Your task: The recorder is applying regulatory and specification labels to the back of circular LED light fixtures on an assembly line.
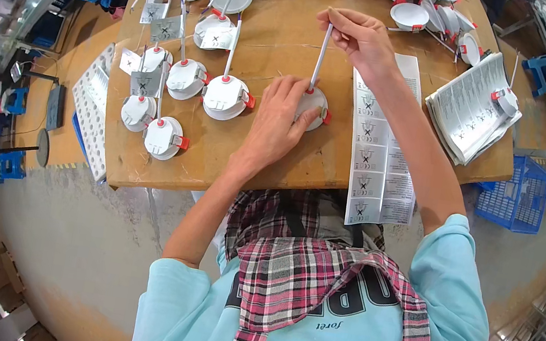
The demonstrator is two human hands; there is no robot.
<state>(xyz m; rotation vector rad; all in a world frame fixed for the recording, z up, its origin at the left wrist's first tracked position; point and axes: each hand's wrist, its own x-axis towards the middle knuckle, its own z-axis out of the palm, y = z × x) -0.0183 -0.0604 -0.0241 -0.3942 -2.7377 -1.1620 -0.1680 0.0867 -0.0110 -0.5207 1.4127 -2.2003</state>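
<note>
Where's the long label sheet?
Head view, right of centre: the label sheet lies between the lamp under the left hand and the paper stack, its near end past the edge of the table.

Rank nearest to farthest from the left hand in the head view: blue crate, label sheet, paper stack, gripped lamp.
1. Lamp: under the left hand.
2. Label sheet: right of it.
3. Paper stack: farther right.
4. Blue crate: past the table's edge.
</note>
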